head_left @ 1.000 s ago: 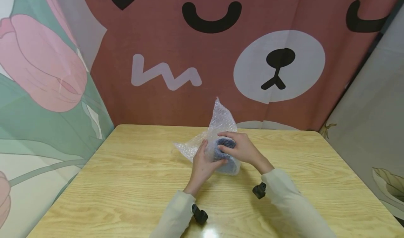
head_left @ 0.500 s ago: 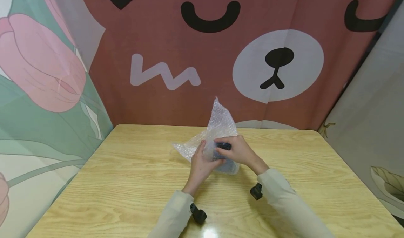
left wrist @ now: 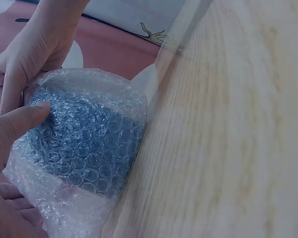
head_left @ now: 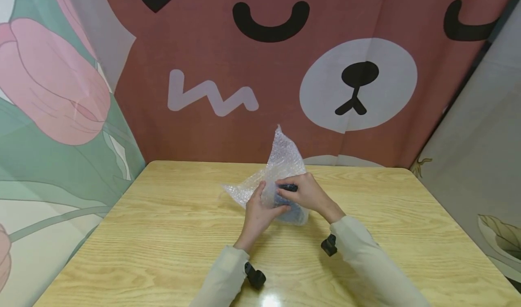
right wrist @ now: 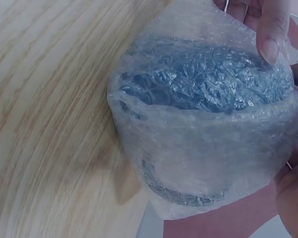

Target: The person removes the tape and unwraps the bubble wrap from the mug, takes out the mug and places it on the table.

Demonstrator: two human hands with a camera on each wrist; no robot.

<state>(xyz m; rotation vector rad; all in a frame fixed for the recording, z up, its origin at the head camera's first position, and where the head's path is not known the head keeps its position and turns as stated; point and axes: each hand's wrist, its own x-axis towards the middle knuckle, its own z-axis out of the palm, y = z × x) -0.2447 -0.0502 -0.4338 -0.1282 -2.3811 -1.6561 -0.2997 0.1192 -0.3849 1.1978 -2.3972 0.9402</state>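
A blue object with a rounded body, its exact kind obscured, is wrapped in clear bubble wrap. One corner of the wrap sticks up behind it; another spreads left. My left hand grips the bundle's left side, its thumb across the front. At the upper end, my right hand pinches the wrap over a dark part, thumb and fingers bent. Through the wrap in the right wrist view, a dark curved band shows low on the bundle.
The bundle is on a light wood-grain table, near its far edge. Behind hangs a reddish-brown cloth with a bear print. A flower-print cloth covers the left side. Small black cameras are strapped at both wrists.
My right hand has shifted slightly left and its fingers have drawn closer together over the dark part, which shows less now. The left hand stays almost still on the bundle.
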